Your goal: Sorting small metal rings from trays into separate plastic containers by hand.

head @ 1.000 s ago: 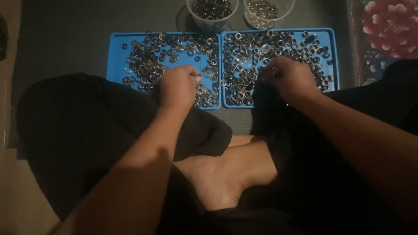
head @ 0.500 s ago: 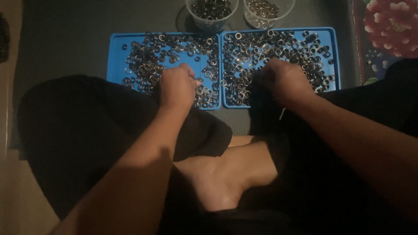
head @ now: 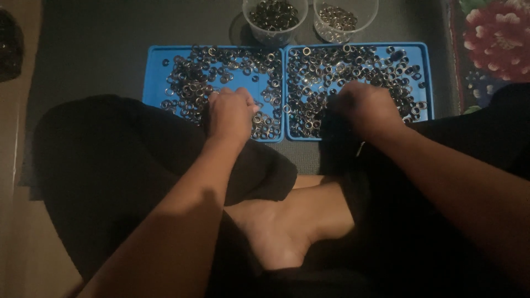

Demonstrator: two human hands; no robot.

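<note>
Two blue trays lie side by side on a dark mat, each strewn with several small metal rings. My left hand (head: 231, 113) rests on the near edge of the left tray (head: 157, 69), fingers curled down among the rings (head: 190, 83). My right hand (head: 367, 106) sits low on the right tray (head: 420, 60), fingers bent into the rings (head: 353, 66) there. Whether either hand pinches a ring is hidden by the knuckles.
Two clear plastic cups stand behind the trays: the left cup (head: 274, 19) holds dark rings, the right cup (head: 343, 19) holds lighter ones. A floral cloth (head: 491, 44) lies at the right. My crossed legs and bare foot (head: 287, 232) fill the foreground.
Both hands stay on the trays' near parts; the fingers shift slightly among the rings. The view has crept a little.
</note>
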